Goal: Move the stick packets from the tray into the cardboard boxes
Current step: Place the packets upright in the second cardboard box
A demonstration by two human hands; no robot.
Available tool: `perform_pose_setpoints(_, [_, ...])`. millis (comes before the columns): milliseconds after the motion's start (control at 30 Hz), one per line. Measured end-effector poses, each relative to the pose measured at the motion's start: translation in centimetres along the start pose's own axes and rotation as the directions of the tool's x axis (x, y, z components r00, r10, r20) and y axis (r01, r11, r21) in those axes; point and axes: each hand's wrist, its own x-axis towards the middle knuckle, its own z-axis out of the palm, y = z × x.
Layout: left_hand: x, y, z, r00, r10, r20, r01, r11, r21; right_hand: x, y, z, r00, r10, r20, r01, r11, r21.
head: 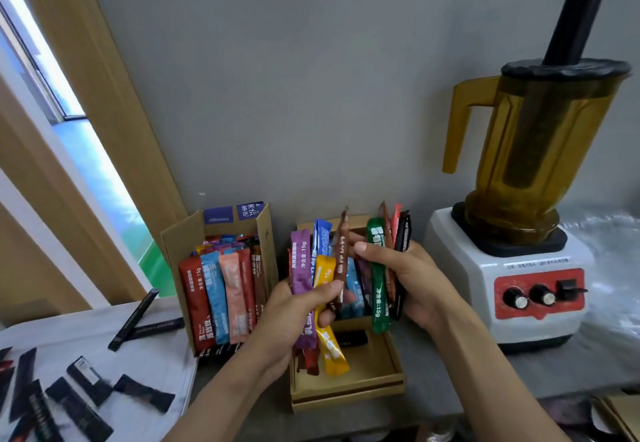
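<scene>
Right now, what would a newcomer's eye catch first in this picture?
Probably the bright stick packets in the centre: the left hand grips a purple and yellow bunch, the right hand a green-fronted bunch, above a low cardboard box. Next, the amber-jugged blender at the right, against the wall.

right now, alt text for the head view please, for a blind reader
A person's left-hand grip holds purple, yellow and blue stick packets and the right-hand grip green, red and black ones, over a shallow open cardboard box. A taller cardboard box full of upright packets stands left, a white blender with an amber jug right.
</scene>
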Motion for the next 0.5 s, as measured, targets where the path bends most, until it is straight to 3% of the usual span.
perform_pose_setpoints(100, [0.0, 0.0, -0.5, 0.991, -0.06, 0.116, 0.078, 0.985, -0.153, 0.0, 0.0, 0.3, 0.999, 0.03, 0.03, -0.03, 0.999, -0.019])
perform_pose_setpoints(233, [0.1, -0.1, -1.2, 0.97, -0.068, 0.234, 0.116, 0.974, -0.196, 0.4, 0.0, 0.9, 0.999, 0.035, -0.036, -0.035, 0.999, -0.021])
perform_pose_setpoints(300, [0.0, 0.1, -1.0, 0.978, -0.05, 0.201, 0.071, 0.993, -0.098, 0.7, 0.1, 1.1, 0.997, 0.004, -0.075, -0.006, 1.0, -0.02])
perform_pose_setpoints(400, [0.0, 0.0, -0.8, 0.996, 0.055, 0.07, -0.07, 0.969, 0.237, 1.1, 0.2, 1.4, 0.985, -0.077, -0.153, 0.061, 0.992, -0.106])
perform_pose_setpoints(500, [0.1, -0.3, -0.9, 0.995, 0.092, -0.032, -0.079, 0.954, 0.291, 1.1, 0.1, 1.6, 0.984, -0.087, -0.158, 0.068, 0.99, -0.122])
